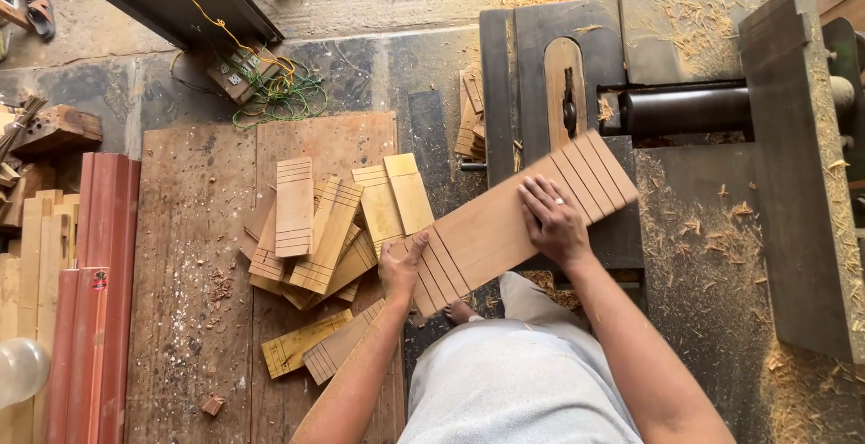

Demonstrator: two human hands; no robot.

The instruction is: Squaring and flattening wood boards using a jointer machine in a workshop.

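Left hand (401,268) grips the near end and right hand (554,220) presses flat on a grooved wooden board (505,223) lying over the saw bench (541,56), with a pile of already grooved pieces (333,228) on the floor beside it.

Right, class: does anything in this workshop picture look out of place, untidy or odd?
Yes. The grooved offcuts lie in a jumbled, overlapping heap on the floor board, not stacked. Sawdust is spilled across the saw table. A tangle of green and yellow wire sits loose on the floor.
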